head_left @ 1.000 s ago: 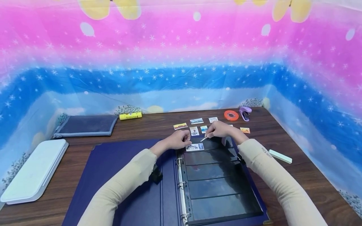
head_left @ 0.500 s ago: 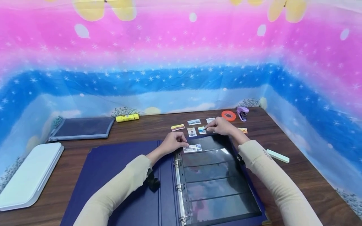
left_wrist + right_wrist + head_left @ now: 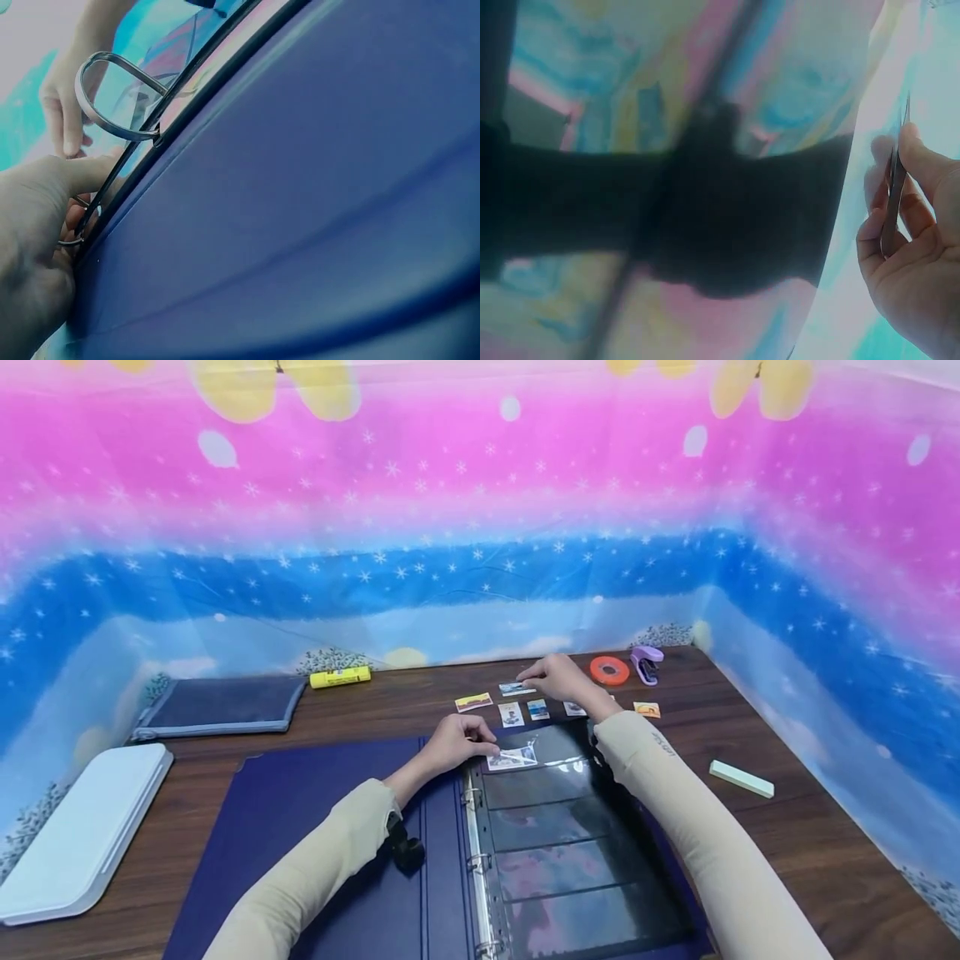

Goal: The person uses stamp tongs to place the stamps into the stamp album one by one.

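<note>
My right hand (image 3: pixel 557 677) holds slim metal tweezers (image 3: pixel 892 202), clearest in the right wrist view. In the head view it hovers over a pale blue stamp (image 3: pixel 514 690) in the back row; whether the tips touch the stamp cannot be seen. My left hand (image 3: pixel 456 740) pinches the upper left corner of the black album page (image 3: pixel 555 827), thumb beside a stamp (image 3: pixel 513 757) in the top strip. The left wrist view shows this left hand (image 3: pixel 37 232) close to a metal ring (image 3: pixel 116 97), its fingers partly hidden behind the page edge.
Several stamps (image 3: pixel 473 702) lie behind the open blue binder (image 3: pixel 322 827). Orange tape (image 3: pixel 609 671) and a purple stapler (image 3: pixel 647 665) stand back right. A pale green bar (image 3: pixel 741 778) lies right; a glue stick (image 3: pixel 341 677), mesh pouch (image 3: pixel 221 706) and white case (image 3: pixel 86 831) lie left.
The right hand with the tweezers has moved from above the top strip, past the small blue stamp, to the back-row stamp. The left hand stays at the page corner.
</note>
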The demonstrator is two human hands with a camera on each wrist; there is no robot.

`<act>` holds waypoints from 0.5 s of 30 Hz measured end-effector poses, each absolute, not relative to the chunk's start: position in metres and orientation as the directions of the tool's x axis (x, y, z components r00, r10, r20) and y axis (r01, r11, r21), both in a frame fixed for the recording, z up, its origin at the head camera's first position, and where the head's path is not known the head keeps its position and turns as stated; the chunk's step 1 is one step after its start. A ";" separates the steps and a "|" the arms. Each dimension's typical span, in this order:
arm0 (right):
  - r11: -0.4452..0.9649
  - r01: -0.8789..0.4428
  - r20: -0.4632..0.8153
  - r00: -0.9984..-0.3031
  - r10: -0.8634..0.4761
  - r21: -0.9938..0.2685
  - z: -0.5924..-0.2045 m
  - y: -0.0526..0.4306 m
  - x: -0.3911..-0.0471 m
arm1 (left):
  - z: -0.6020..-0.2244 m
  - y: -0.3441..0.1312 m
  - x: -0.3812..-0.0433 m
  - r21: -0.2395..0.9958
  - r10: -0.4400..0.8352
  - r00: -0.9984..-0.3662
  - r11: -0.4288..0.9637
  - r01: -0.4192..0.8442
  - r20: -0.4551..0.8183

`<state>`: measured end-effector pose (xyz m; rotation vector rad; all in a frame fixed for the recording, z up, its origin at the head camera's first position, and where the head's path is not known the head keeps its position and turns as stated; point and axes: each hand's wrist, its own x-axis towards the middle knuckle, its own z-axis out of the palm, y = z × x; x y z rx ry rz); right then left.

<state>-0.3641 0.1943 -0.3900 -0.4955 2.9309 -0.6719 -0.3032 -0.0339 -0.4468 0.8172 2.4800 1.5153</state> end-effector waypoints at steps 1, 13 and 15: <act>0.851 -0.288 -0.026 -0.943 -0.332 -0.440 -0.390 0.192 -0.367 | -0.448 -0.034 -0.303 0.854 0.503 -0.847 0.353 0.382 0.170; 0.857 -0.272 -0.083 -0.937 -0.340 -0.437 -0.401 0.170 -0.387 | -0.449 -0.035 -0.303 0.860 0.503 -0.851 0.360 0.362 0.148; 0.857 -0.280 -0.083 -0.934 -0.348 -0.434 -0.403 0.168 -0.388 | -0.449 -0.035 -0.303 0.860 0.504 -0.850 0.357 0.365 0.152</act>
